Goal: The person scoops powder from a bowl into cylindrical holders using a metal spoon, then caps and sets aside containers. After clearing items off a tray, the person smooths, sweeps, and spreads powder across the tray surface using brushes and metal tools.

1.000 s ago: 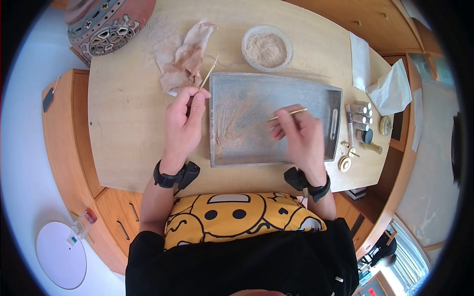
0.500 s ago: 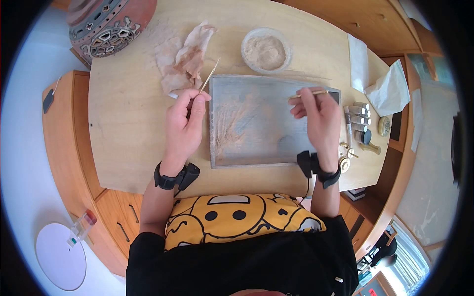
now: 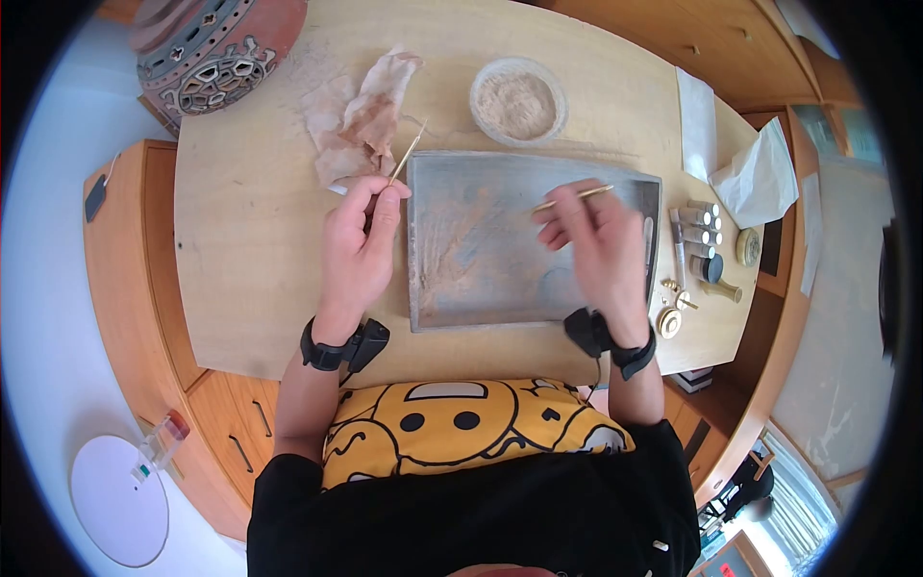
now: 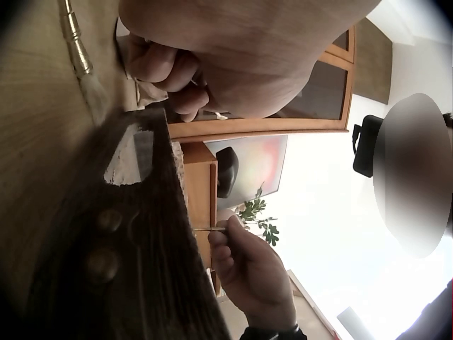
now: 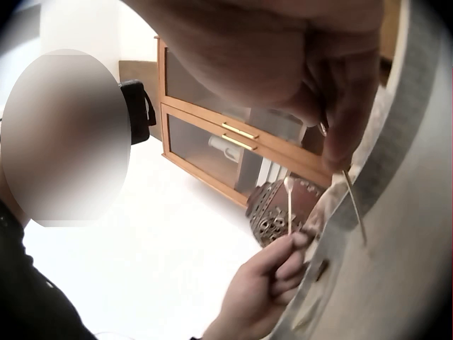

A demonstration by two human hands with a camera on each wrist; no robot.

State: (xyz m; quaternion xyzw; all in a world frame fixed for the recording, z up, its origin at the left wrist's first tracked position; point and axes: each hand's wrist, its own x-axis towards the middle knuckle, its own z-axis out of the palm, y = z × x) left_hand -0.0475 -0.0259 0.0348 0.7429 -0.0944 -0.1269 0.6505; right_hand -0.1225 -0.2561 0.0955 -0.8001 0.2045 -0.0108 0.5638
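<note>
My left hand (image 3: 356, 255) pinches a thin gold stick (image 3: 406, 159) at the tray's upper left corner, its point angled up and away. In the right wrist view, this stick (image 5: 289, 209) has a pale, widened tip. Over the right half of the grey wooden tray (image 3: 510, 216), my right hand (image 3: 608, 255) pinches another thin gold stick (image 3: 591, 193), held nearly level; the hand is slightly blurred. The right wrist view has the free end of that stick (image 5: 356, 212) above the tray. Brown powder (image 3: 447, 255) lies streaked across the tray's left side.
Behind the tray stands a bowl of pale powder (image 3: 519, 101). A stained cloth (image 3: 365, 120) and a patterned pot (image 3: 216, 58) are at the back left. Several small jars (image 3: 707, 231), brass pieces (image 3: 671, 320) and a crumpled white sheet (image 3: 760, 178) lie on the right.
My right hand swung right and away from me with its stick, then came partway back left over the tray. My left hand and its stick have hardly moved.
</note>
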